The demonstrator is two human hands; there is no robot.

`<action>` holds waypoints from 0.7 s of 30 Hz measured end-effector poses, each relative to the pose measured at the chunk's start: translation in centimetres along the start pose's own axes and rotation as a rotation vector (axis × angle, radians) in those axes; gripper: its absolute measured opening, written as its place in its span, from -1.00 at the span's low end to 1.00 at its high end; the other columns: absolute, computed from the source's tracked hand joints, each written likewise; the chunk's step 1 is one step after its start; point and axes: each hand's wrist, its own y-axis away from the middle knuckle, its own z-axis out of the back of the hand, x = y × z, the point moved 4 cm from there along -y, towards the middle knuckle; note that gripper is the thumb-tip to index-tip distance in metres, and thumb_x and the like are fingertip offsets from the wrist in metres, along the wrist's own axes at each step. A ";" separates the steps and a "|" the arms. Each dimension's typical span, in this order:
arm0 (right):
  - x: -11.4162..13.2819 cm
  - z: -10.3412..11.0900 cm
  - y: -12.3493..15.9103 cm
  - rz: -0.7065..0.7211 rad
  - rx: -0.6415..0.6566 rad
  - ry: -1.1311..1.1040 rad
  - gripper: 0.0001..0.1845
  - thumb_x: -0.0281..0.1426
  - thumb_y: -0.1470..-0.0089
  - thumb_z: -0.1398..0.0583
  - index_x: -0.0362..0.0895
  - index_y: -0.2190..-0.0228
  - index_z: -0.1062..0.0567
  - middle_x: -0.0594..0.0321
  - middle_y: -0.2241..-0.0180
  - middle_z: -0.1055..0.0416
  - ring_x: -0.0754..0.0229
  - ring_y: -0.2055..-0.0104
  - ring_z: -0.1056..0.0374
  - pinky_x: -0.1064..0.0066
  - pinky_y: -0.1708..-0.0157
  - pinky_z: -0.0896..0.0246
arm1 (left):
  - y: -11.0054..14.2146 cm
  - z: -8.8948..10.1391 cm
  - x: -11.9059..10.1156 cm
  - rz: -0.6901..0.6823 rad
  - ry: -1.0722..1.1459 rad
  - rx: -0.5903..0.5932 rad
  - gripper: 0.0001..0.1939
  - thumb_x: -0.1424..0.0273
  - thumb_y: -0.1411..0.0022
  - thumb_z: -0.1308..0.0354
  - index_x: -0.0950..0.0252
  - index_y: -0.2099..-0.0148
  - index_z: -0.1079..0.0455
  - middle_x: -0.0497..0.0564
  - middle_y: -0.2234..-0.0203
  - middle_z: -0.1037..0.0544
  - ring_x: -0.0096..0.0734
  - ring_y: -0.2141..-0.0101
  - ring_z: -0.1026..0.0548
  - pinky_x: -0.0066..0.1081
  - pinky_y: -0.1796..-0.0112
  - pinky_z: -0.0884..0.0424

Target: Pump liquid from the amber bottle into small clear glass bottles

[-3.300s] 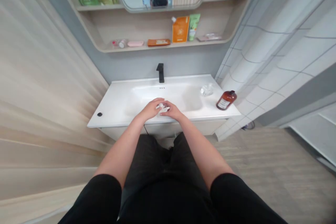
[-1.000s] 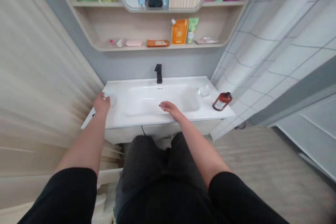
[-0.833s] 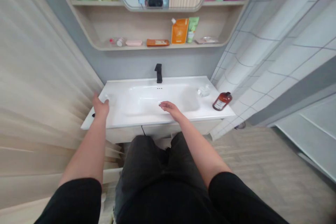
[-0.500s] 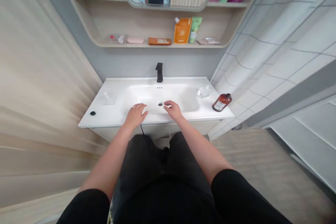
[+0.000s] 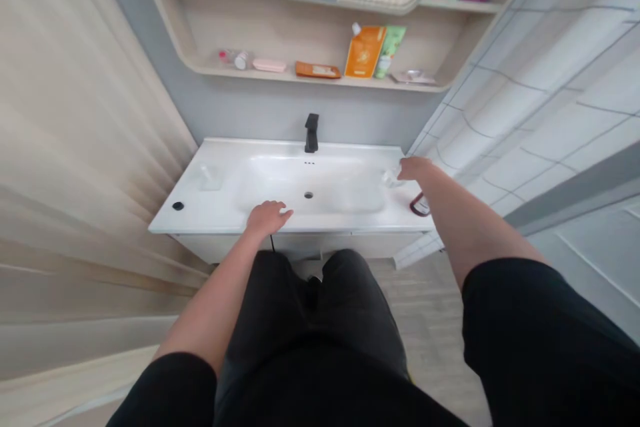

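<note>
At the right of the frame, the right hand [image 5: 414, 169] stretches over a clear object [image 5: 391, 178] on the sink [image 5: 220, 213], its fingers too hidden to tell any grip, while the left hand [image 5: 266, 218] rests near the front edge, fingers spread apart, apparently bracing the lean.

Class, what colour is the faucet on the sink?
The faucet is black, shown best in the head view.

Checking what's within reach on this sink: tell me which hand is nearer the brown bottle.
Right. The right hand is just behind the brown bottle, its forearm partly hiding it. The left hand lies far to the bottle's left, at the front edge of the white sink.
</note>
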 end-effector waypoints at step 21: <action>20.7 4.0 11.5 0.800 -0.310 -0.598 -0.81 -0.27 -0.20 -0.52 -0.08 0.17 -0.79 -0.05 0.17 -0.76 -0.31 -0.06 -0.64 0.07 -0.17 -0.35 | -0.8 -0.6 -3.9 -0.106 0.584 0.023 0.11 0.14 -0.01 -0.62 0.14 -0.56 -0.33 0.29 -0.43 -0.55 0.12 -0.27 -0.65 0.00 -0.23 -0.55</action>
